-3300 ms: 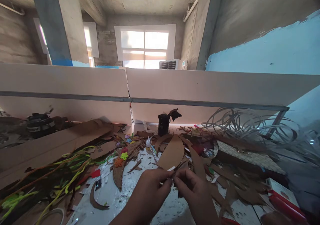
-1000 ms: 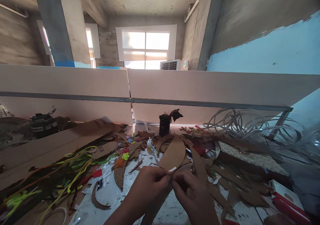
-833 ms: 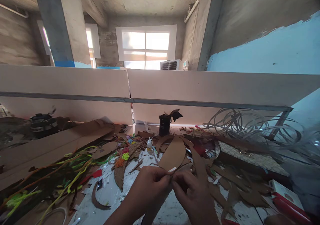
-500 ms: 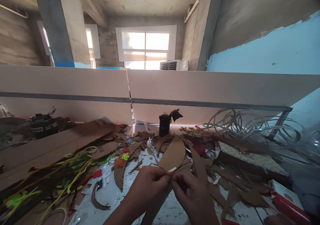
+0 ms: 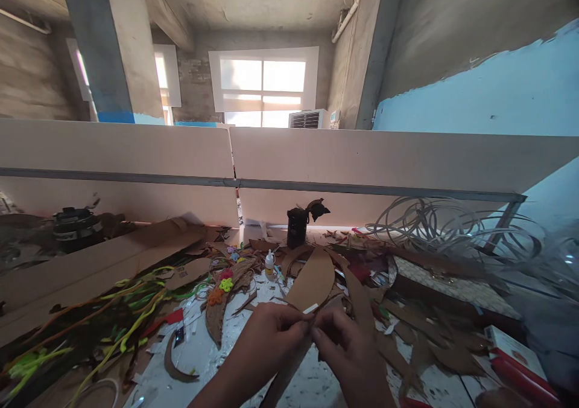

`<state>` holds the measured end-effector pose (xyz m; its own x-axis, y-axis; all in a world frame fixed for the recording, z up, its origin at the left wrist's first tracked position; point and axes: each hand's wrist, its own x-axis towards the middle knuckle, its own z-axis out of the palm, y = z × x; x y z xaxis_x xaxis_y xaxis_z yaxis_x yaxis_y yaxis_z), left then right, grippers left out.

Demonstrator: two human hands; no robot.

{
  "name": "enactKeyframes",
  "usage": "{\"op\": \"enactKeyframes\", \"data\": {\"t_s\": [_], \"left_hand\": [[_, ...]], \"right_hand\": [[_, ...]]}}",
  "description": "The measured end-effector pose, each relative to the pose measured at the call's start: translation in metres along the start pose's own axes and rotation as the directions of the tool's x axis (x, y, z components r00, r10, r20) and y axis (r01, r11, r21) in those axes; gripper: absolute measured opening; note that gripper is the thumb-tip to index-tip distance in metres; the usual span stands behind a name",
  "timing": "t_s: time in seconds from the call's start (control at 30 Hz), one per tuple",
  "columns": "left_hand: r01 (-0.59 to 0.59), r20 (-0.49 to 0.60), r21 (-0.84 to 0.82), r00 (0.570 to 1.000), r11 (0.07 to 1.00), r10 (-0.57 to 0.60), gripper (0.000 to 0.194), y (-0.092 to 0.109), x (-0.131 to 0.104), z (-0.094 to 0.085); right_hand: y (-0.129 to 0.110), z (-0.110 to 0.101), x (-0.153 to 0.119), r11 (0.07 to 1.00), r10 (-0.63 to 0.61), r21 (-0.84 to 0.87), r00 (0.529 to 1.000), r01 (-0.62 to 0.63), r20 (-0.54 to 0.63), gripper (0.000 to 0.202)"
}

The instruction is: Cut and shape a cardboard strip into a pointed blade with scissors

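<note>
- Left hand [image 5: 271,341]: fingertips closed in a pinch on the white strip [image 5: 310,308], at 6 o'clock on the table [image 5: 212,353].
- Right hand [image 5: 348,347]: fingers curled, meeting the left at the strip; its exact grip cannot be made out.
- Brown card strip [image 5: 283,378]: runs down beneath both hands.
- Curved cardboard piece [image 5: 314,278]: at 12 o'clock, just beyond the fingertips.
- Glue bottle [image 5: 269,263]: at 11 o'clock.
- Advice: keep the pinch light and the fingertips close, so the small strip stays flat.

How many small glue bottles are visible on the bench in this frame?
1. A small white glue bottle stands upright behind the left hand, beside the colourful felt flowers. Others could be buried under the cardboard scraps.
</note>
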<state>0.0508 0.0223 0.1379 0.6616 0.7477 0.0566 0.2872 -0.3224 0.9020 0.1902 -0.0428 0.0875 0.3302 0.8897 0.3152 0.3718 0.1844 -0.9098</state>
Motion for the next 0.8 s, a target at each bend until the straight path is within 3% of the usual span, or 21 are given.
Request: {"op": "enactKeyframes", "data": {"t_s": [0.53,0.8], "left_hand": [[0.01,-0.006,-0.057,1.0,0.998,-0.011,0.027,0.001,-0.003,0.005],[0.024,0.015,-0.061,1.0,0.998,-0.023,0.027,-0.001,-0.001,0.005]], "right_hand": [[0.001,0.001,0.0,0.998,0.048,0.034,0.996,-0.046,-0.076,0.02],[0.011,-0.003,0.003,0.999,0.042,0.026,0.999,-0.042,0.001,0.02]]}}
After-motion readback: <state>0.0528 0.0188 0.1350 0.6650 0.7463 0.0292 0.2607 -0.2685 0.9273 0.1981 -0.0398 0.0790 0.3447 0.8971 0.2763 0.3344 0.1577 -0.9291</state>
